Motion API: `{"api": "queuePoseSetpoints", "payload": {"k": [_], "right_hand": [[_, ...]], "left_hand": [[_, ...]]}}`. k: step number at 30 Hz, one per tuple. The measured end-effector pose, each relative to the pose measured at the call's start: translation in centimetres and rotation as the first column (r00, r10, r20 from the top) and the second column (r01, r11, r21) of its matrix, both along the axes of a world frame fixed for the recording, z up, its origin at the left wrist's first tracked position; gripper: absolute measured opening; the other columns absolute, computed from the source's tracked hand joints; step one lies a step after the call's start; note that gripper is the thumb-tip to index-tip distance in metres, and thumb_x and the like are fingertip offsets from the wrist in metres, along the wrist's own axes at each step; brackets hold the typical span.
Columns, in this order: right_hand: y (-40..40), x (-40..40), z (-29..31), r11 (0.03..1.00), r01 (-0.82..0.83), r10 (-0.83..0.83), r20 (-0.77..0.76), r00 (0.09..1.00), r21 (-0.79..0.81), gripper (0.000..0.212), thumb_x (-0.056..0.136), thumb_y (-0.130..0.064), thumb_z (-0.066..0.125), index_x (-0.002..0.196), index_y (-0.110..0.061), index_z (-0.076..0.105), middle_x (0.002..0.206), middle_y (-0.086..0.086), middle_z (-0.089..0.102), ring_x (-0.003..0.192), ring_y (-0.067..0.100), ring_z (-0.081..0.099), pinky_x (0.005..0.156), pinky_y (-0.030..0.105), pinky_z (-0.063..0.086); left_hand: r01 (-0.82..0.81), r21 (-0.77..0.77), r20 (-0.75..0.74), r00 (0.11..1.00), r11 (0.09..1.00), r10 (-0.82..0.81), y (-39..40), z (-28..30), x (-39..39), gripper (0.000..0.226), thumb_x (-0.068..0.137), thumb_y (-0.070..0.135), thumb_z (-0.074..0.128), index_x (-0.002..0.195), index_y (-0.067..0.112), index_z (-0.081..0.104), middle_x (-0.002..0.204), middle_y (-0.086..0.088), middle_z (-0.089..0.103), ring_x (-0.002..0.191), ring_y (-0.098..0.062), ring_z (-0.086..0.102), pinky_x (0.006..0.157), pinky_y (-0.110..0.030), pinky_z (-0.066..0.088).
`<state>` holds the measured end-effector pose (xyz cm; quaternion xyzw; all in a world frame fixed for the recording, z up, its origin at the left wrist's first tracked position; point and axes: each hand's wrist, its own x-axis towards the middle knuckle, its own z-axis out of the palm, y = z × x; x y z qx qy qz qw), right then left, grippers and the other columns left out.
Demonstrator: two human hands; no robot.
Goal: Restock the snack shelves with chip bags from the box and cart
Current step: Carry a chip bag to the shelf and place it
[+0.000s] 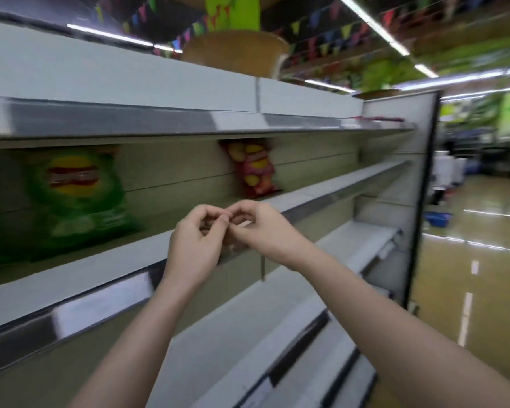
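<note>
Bare skin is seen nearest of all — two forearms are stretched up from the bottom of the view. The left hand (193, 242) and the right hand (262, 228) are brought together, with their curled fingertips touching each other. No chip bag is held in either hand. Whether something tiny is pinched between the fingertips cannot be told, since the picture is blurred.

Just behind and under the fingers a white shelf (80, 278) with a shiny front rail is seen. More shelves below it look bare.

Past the fingers, a little up and to the right, a red and yellow chip bag (252, 169) is stood upright at the back of the shelf, its long side running up and down. The right hand is the nearer one to it. Further off to the left of the fingers and higher, a green chip bag (77, 192) is also stood upright, facing forward; the left hand is nearer to that one.

The box and the cart are not seen in this view. It is judged that new bags must be fetched from somewhere outside the picture, so the hands would have to be pulled apart and turned away from the shelf first.

Far beyond — a brown basket (236, 54) is set on top of the shelving, and a glossy floor (468, 231) is stretched away to the right.
</note>
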<state>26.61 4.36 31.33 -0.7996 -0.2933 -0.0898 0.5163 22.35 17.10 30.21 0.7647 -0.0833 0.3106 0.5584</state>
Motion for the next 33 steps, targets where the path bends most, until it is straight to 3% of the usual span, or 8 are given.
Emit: {"api": "queuePoseSetpoints", "payload": {"k": [3,12,17,21,25,28,31,33], "right_hand": [[-7.4,1.6,-0.7,0.992,0.122,-0.121,-0.056,0.991,0.017,0.008,0.092,-0.018,0.063,0.099,-0.018,0.066,0.097,0.008,0.074,0.089,0.02,0.072,0.084,0.041,0.058],[-28.0,2.6,-1.6,0.905,0.425,-0.423,-0.102,0.9,0.002,0.016,0.095,-0.012,0.06,0.109,-0.005,0.063,0.089,0.005,0.069,0.077,0.016,0.07,0.067,0.024,0.056],[-37.0,2.1,-2.1,0.839,0.544,-0.54,-0.107,0.835,0.0,0.021,0.095,-0.011,0.059,0.114,-0.002,0.061,0.088,0.004,0.069,0.077,0.019,0.069,0.074,0.032,0.058],[-43.6,1.7,-2.5,0.758,0.651,-0.65,-0.114,0.751,-0.034,0.017,0.096,-0.011,0.059,0.112,-0.004,0.061,0.1,0.015,0.071,0.088,0.028,0.072,0.08,0.041,0.058],[-48.6,0.8,-2.5,0.666,0.744,-0.744,-0.112,0.659,-0.047,0.021,0.095,-0.019,0.061,0.115,-0.01,0.063,0.1,0.008,0.072,0.085,0.019,0.072,0.076,0.033,0.06],[-52.0,0.3,-2.6,0.499,0.866,-0.866,-0.003,0.499,-0.005,0.024,0.094,-0.023,0.063,0.117,-0.017,0.061,0.098,-0.003,0.069,0.084,0.012,0.07,0.078,0.037,0.06],[-56.2,-0.8,-2.2,0.234,0.963,-0.956,0.212,0.203,0.132,0.022,0.093,-0.022,0.064,0.114,-0.019,0.06,0.096,-0.012,0.065,0.087,-0.001,0.063,0.077,0.026,0.055],[-58.9,-2.0,-1.5,0.041,0.982,-0.944,0.329,-0.023,0.186,0.028,0.09,-0.023,0.068,0.115,-0.018,0.057,0.103,-0.008,0.063,0.095,0.001,0.059,0.081,0.025,0.051]], "left_hand": [[0.169,-0.051,-0.02,0.985,0.984,-0.17,-6.9,-0.6,3.3,0.021,0.095,0.008,0.055,0.079,0.019,0.063,0.08,0.001,0.071,0.077,-0.017,0.069,0.066,-0.034,0.058],[0.553,-0.061,-0.076,0.828,0.831,-0.556,-27.0,-1.8,9.6,0.013,0.096,0.004,0.051,0.094,-0.001,0.062,0.078,-0.008,0.068,0.064,-0.006,0.063,0.057,-0.023,0.054],[0.672,-0.075,-0.096,0.731,0.737,-0.676,-37.0,-2.4,12.2,0.015,0.096,0.004,0.052,0.086,0.006,0.063,0.069,-0.002,0.066,0.06,-0.007,0.063,0.052,-0.021,0.052],[0.754,-0.084,-0.121,0.641,0.651,-0.758,-44.2,-2.8,12.8,0.015,0.096,0.006,0.053,0.085,0.009,0.063,0.072,-0.003,0.067,0.068,-0.017,0.064,0.06,-0.033,0.056],[0.825,-0.064,-0.142,0.55,0.562,-0.823,-49.9,-2.5,13.6,0.012,0.096,0.008,0.052,0.092,0.007,0.063,0.079,-0.004,0.067,0.068,-0.012,0.064,0.059,-0.026,0.055],[0.862,-0.066,-0.165,0.487,0.502,-0.858,-53.6,-2.0,14.7,0.012,0.097,0.011,0.052,0.098,0.007,0.064,0.082,-0.004,0.069,0.071,-0.012,0.064,0.06,-0.026,0.055],[0.9,-0.045,-0.185,0.419,0.434,-0.889,-57.2,-1.8,16.0,0.014,0.098,0.011,0.05,0.098,0.01,0.064,0.088,-0.006,0.07,0.076,-0.015,0.064,0.062,-0.027,0.055],[0.924,-0.016,-0.196,0.372,0.382,-0.907,-59.3,-1.8,16.9,0.014,0.098,0.012,0.05,0.1,0.011,0.064,0.091,-0.006,0.07,0.082,-0.016,0.065,0.065,-0.027,0.057]]}}
